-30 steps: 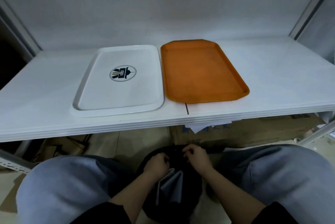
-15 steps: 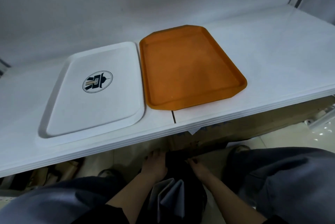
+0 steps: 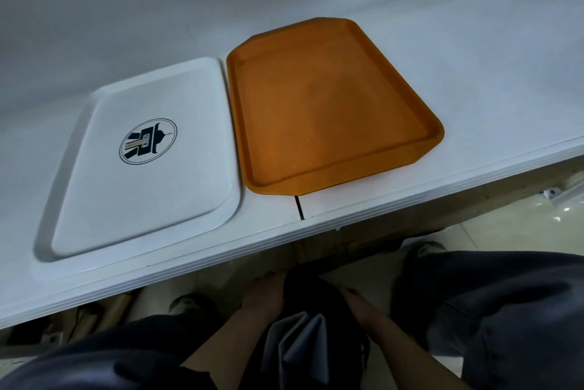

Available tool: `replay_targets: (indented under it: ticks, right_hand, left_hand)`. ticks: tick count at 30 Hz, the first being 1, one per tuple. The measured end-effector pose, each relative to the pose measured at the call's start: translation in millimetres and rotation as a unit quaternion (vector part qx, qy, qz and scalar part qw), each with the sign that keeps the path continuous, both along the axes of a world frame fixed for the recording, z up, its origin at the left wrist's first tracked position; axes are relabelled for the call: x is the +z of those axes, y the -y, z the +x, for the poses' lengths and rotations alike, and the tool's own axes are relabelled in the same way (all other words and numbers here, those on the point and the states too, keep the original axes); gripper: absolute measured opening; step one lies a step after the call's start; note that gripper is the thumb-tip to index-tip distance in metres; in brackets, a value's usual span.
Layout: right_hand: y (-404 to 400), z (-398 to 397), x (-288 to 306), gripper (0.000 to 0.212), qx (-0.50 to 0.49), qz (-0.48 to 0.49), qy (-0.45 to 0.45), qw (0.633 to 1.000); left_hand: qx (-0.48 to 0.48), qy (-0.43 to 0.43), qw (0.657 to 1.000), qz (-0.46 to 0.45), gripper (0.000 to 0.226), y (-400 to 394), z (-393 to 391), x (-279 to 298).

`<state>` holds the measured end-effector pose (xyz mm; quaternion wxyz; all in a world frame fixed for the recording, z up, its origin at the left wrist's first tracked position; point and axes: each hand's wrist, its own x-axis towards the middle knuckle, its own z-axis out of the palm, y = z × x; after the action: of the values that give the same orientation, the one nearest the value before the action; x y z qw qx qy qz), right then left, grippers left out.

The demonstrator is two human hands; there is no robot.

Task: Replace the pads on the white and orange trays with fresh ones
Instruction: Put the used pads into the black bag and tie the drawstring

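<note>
- My white tray (image 3: 142,174) carries a round black emblem (image 3: 148,145) with tan stripes.
- The orange tray (image 3: 328,124) is plain.
- The counter (image 3: 474,80) is white.
- A dark bag (image 3: 319,291) holds grey folded sheets (image 3: 297,348).

Light reads soft and even on the upper half of my feed, cool white, coming from above; exact source I can't place. The white shelf (image 3: 474,51) is bright, near washed out toward the far right. The orange tray (image 3: 325,117) carries a faint darker patch across its middle, a soft shadow. No hard glare there. Small bright glints on the glossy floor (image 3: 562,215) at right. Below the shelf edge it goes dim and murky; both hands (image 3: 262,294) are underexposed and smeary. Wide-angle bending curves the shelf edge; corners soften.
</note>
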<state>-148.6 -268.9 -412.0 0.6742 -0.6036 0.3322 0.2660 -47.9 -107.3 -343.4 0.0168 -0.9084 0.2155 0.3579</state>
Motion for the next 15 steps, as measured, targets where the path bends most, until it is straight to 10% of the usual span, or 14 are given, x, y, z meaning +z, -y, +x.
replay_targets:
  ticks: [15]
  right_hand:
    - [5, 8, 25, 0.033, -0.041, -0.018, -0.04, 0.998]
  left_hand:
    - [0.016, -0.03, 0.999, -0.038, 0.039, -8, -2, -7]
